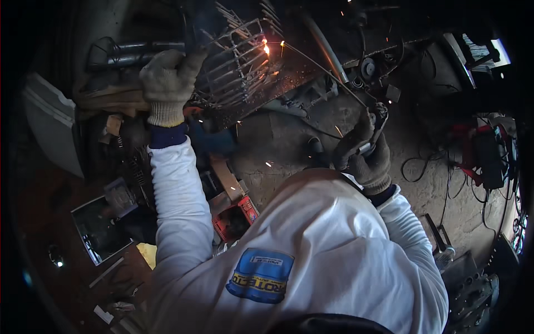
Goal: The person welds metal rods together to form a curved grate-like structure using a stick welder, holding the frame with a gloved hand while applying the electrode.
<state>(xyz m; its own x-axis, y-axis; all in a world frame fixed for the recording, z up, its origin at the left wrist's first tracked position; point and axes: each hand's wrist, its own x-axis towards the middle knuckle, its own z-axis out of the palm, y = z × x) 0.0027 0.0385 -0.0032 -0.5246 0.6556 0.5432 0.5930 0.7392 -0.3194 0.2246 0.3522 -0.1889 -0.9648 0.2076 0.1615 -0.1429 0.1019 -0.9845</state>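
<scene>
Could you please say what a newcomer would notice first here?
The bright orange glow at top centre, by the metal grid, probably draws the eye first. A thin rod slants toward it from the holder in the right hand; the gloved left hand is left of the grid.

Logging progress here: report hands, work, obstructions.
Right hand gripping holder with long rod. Left hand beside metal grate, hold unclear. Bright glow at grate. Metal tube near rod.
</scene>
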